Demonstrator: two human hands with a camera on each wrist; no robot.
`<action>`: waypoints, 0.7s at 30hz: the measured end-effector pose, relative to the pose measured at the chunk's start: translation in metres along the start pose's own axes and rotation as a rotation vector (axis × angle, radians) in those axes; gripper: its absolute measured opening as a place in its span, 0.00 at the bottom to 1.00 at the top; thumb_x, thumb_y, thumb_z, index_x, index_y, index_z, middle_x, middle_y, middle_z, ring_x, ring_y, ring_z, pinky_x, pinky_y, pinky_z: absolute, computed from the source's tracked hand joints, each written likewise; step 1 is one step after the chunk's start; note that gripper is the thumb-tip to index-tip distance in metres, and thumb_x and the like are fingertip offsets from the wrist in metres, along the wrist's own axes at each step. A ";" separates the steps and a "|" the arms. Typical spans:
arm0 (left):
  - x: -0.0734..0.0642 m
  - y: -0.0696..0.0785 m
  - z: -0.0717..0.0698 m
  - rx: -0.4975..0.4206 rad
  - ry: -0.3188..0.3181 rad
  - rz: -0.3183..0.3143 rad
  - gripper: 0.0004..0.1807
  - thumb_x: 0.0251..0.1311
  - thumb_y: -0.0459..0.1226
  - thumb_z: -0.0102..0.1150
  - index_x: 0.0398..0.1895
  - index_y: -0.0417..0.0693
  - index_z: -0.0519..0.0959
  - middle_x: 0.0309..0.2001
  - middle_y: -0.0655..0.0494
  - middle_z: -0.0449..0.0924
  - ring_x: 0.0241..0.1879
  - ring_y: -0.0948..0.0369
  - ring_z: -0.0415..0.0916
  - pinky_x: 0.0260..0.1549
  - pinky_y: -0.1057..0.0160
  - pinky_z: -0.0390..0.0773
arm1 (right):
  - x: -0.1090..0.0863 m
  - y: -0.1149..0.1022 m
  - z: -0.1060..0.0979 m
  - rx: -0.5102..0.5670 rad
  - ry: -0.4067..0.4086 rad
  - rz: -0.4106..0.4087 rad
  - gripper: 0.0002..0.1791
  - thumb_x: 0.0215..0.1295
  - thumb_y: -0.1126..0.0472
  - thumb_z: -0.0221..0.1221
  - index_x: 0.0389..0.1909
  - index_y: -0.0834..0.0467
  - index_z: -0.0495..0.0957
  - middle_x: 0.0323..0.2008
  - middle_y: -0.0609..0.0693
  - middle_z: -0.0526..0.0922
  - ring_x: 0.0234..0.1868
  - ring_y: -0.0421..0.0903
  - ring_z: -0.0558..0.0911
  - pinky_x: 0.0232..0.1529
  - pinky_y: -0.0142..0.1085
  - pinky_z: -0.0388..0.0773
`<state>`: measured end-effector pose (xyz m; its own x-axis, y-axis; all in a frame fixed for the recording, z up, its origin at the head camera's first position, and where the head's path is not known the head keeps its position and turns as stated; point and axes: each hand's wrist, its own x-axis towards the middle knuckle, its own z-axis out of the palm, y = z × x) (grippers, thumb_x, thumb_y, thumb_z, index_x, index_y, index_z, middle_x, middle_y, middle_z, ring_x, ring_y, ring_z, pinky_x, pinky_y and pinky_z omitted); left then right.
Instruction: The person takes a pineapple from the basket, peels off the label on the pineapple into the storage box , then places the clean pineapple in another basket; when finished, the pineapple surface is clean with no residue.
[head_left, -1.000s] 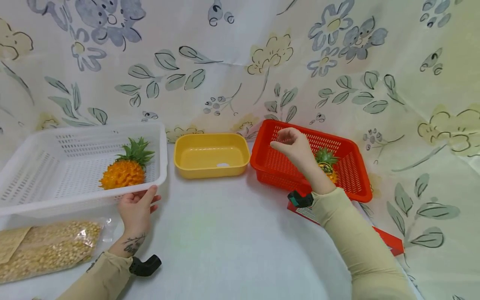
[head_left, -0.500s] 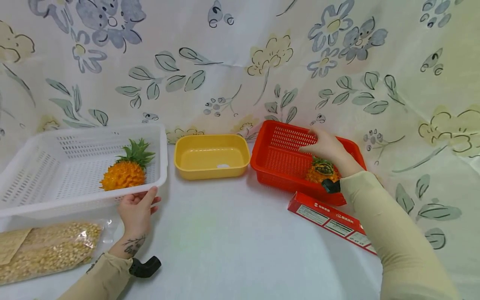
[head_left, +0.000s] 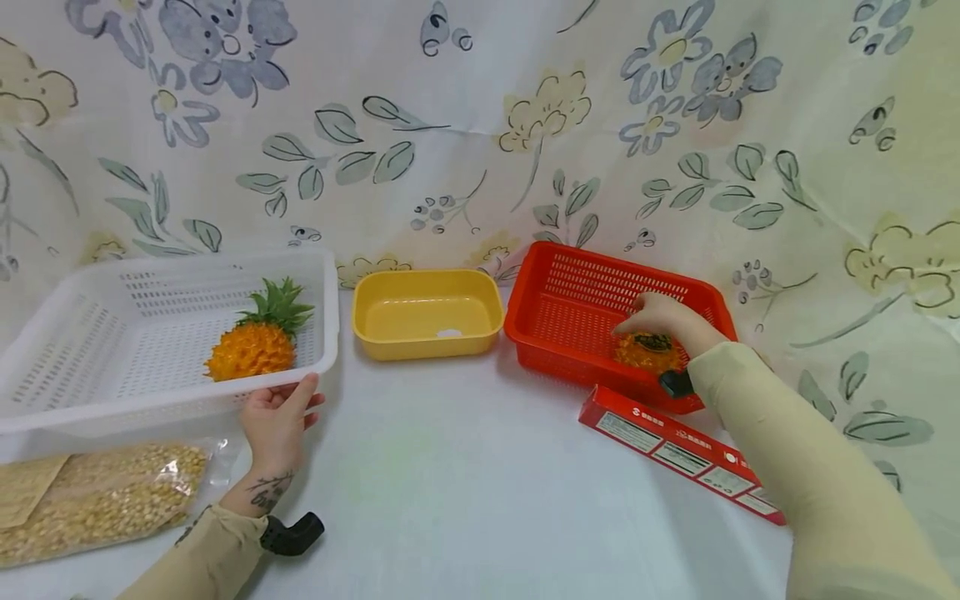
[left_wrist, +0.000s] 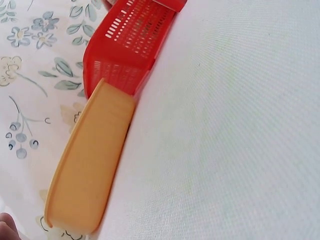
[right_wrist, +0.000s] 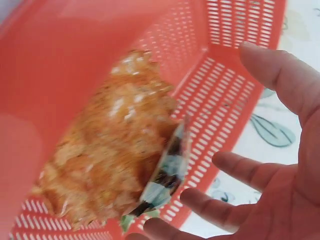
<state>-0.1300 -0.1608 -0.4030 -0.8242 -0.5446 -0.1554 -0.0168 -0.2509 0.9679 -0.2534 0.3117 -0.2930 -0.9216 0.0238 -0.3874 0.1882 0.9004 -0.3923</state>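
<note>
Pineapple (head_left: 647,358) lies inside the red basket (head_left: 551,360); the right hand (head_left: 663,318) has lowered over it, fingers spread wide, holding nothing: well placed for a grasp, I judge. Left of the red basket, the left hand (head_left: 277,427) touches the white basket (head_left: 150,407); I cannot tell whether it grips. Fruit label (head_left: 653,342) and red carton (head_left: 678,454), before the red basket: print illegible.

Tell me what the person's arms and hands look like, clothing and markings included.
Both arms wear long, plain, pale beige sleeves: left sleeve, right sleeve. The left hand and right hand have no gloves. A dark, sprig-like tattoo marks the left wrist. A curved black device shows at each cuff: left device, right device. No cables are visible.
</note>
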 end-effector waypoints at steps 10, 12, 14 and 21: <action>0.001 0.000 0.001 0.004 0.010 0.014 0.13 0.46 0.41 0.70 0.32 0.47 0.77 0.21 0.64 0.81 0.18 0.67 0.79 0.15 0.71 0.76 | -0.004 0.003 0.005 -0.011 -0.134 0.089 0.53 0.51 0.48 0.66 0.69 0.66 0.45 0.62 0.68 0.58 0.56 0.64 0.61 0.59 0.62 0.59; 0.001 0.000 0.001 0.006 0.009 0.015 0.14 0.46 0.41 0.70 0.32 0.47 0.77 0.22 0.64 0.81 0.18 0.68 0.79 0.15 0.71 0.76 | -0.004 0.003 0.006 -0.003 -0.144 0.109 0.53 0.52 0.49 0.65 0.70 0.65 0.45 0.61 0.69 0.58 0.56 0.64 0.60 0.58 0.61 0.60; 0.001 0.000 0.001 0.017 0.008 0.014 0.14 0.46 0.41 0.70 0.32 0.47 0.76 0.22 0.64 0.81 0.18 0.68 0.79 0.16 0.71 0.76 | -0.004 0.004 0.006 0.009 -0.156 0.127 0.52 0.52 0.51 0.65 0.70 0.65 0.45 0.60 0.68 0.59 0.55 0.64 0.61 0.57 0.60 0.62; -0.001 0.001 -0.001 0.044 -0.006 0.011 0.14 0.47 0.43 0.69 0.33 0.47 0.76 0.23 0.66 0.81 0.19 0.68 0.79 0.17 0.72 0.77 | -0.001 0.007 0.011 -0.007 -0.172 0.135 0.53 0.51 0.55 0.66 0.70 0.66 0.41 0.59 0.69 0.59 0.55 0.64 0.60 0.59 0.61 0.60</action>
<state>-0.1290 -0.1616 -0.4017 -0.8280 -0.5420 -0.1439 -0.0329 -0.2092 0.9773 -0.2475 0.3129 -0.3043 -0.8163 0.0707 -0.5732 0.3032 0.8972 -0.3212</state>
